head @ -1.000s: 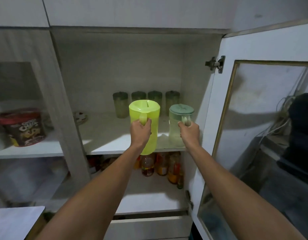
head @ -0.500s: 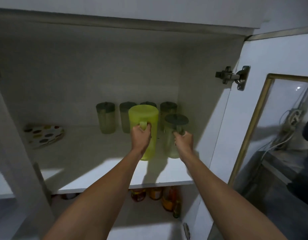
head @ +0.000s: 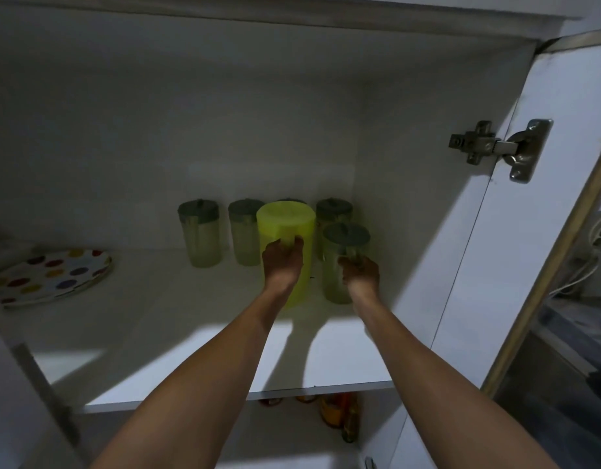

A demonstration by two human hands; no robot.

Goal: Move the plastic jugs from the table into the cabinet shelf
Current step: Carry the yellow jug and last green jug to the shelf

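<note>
A lime-green plastic jug [head: 287, 225] stands deep on the white cabinet shelf [head: 177, 319], and my left hand [head: 282, 264] is closed around its handle. Right beside it is a clear jug with a grey-green lid [head: 341, 245]; my right hand [head: 360, 274] grips its handle. Both jugs look upright with their bases down on the shelf. Behind them, against the back wall, is a row of several similar clear lidded jugs [head: 200, 233], one mostly hidden by the lime jug.
A stack of polka-dot plates [head: 52, 274] lies at the shelf's left. The cabinet door [head: 563, 184] hangs open on the right by a metal hinge [head: 498, 148]. Bottles [head: 339, 414] fill the lower shelf.
Both hands have carried the jugs from the shelf's front edge deeper inside, close to the back row. The view has moved closer and higher into the cabinet.
</note>
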